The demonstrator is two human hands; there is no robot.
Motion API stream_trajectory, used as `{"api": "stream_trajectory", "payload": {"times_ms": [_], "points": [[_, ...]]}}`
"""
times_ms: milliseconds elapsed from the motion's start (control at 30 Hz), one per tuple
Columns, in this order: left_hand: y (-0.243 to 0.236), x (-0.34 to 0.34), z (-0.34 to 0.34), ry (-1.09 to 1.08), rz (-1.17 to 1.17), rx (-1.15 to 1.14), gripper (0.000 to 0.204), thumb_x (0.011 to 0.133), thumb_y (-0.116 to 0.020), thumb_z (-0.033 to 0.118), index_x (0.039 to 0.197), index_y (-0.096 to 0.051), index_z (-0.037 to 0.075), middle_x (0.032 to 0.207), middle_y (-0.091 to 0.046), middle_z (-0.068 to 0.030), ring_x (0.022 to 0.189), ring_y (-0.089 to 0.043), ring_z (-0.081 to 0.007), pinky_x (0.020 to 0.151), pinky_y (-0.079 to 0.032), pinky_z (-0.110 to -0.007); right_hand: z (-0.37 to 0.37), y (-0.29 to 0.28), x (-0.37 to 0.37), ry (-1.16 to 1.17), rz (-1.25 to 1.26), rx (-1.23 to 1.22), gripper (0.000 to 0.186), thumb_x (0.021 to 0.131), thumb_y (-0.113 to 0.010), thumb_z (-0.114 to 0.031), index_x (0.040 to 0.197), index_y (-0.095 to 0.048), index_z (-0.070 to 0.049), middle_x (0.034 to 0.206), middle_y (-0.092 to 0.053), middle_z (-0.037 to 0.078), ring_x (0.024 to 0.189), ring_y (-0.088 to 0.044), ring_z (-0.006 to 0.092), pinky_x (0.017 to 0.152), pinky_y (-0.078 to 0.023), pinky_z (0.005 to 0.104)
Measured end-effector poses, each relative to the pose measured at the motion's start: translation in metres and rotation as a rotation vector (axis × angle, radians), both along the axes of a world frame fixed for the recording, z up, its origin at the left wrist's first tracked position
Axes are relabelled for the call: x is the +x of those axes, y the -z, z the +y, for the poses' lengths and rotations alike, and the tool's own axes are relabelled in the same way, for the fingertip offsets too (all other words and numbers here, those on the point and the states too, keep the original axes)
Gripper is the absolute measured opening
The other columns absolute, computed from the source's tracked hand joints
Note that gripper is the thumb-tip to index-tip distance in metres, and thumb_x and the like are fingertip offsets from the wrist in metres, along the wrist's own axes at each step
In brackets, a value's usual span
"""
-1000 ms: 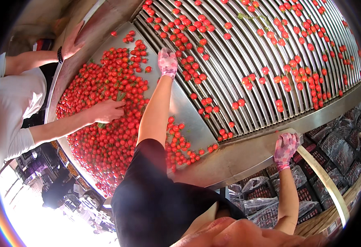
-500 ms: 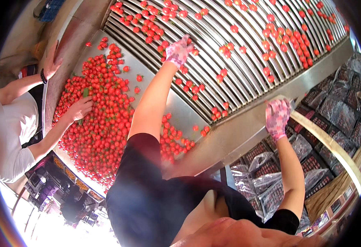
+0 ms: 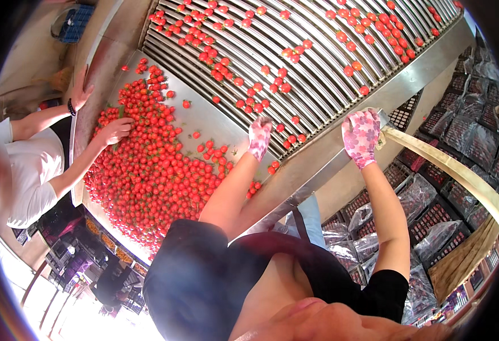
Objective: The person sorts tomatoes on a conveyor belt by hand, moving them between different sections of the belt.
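Pink floral gloves cover both my hands. My left hand (image 3: 260, 137) is over the lower end of the metal rollers (image 3: 312, 79), beside the steel tray. Its fingers are curled together; what they hold, if anything, is hidden. Small red tomatoes (image 3: 257, 107) lie on the rollers just beyond it. My right hand (image 3: 361, 136) rests on the steel side rail (image 3: 332, 153) of the roller table, fingers bent over its edge. A pale, cloth-like piece (image 3: 381, 138) shows beside that hand. A large heap of tomatoes (image 3: 153, 165) fills the steel tray (image 3: 204, 116) on the left.
At the left, a co-worker in a white shirt (image 3: 36, 156) has one hand (image 3: 116, 131) at the heap and the other hand (image 3: 80, 96) by the tray's rim. Dark crates (image 3: 431, 221) with plastic covers stand at the right, behind a curved pale strip (image 3: 454, 165).
My left hand has come back toward me, from up among the rollers to their lower end. Tomatoes on the rollers have shifted, and more lie on the tray near my left forearm.
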State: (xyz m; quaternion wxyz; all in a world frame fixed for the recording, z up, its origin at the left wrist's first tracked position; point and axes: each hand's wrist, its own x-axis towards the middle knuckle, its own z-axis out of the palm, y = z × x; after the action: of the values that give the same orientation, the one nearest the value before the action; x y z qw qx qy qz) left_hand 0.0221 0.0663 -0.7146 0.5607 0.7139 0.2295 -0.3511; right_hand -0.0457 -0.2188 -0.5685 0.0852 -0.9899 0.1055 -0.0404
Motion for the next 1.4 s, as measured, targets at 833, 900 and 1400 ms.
{"api": "stream_trajectory", "payload": {"times_ms": [833,900,1400], "points": [[-0.082,-0.078,0.191,0.196,-0.259,0.902,0.084,0.076,-0.078,0.026,0.147,-0.035,0.012,0.134,-0.045,-0.0221,0.110,-0.057,-0.0344,0.093,-0.053,-0.042,-0.004,-0.012,0.010,-0.086,0.081,-0.047,0.025,0.084,-0.059,-0.030,0.081,-0.071,-0.008,0.090,-0.070,0.007,0.094,-0.060,0.0259,0.104,-0.036,0.0434],[-0.110,-0.117,0.195,0.222,0.066,0.926,0.098,0.071,-0.081,0.028,0.152,-0.026,0.016,0.137,-0.043,-0.0247,0.118,-0.054,-0.0398,0.097,-0.051,-0.045,-0.012,-0.011,0.007,-0.080,0.110,-0.075,0.026,0.085,-0.057,-0.029,0.085,-0.072,-0.007,0.092,-0.071,0.007,0.093,-0.061,0.0257,0.104,-0.036,0.0426],[-0.029,0.040,0.057,0.021,-0.310,-0.245,0.091,0.075,-0.077,0.005,0.152,-0.028,0.015,0.144,-0.043,-0.0125,0.120,-0.054,-0.0337,0.096,-0.052,-0.043,-0.012,0.009,0.004,-0.112,0.019,-0.161,0.017,0.082,-0.062,-0.023,0.083,-0.068,-0.007,0.091,-0.069,0.007,0.099,-0.059,0.0264,0.104,-0.038,0.0443]]}}
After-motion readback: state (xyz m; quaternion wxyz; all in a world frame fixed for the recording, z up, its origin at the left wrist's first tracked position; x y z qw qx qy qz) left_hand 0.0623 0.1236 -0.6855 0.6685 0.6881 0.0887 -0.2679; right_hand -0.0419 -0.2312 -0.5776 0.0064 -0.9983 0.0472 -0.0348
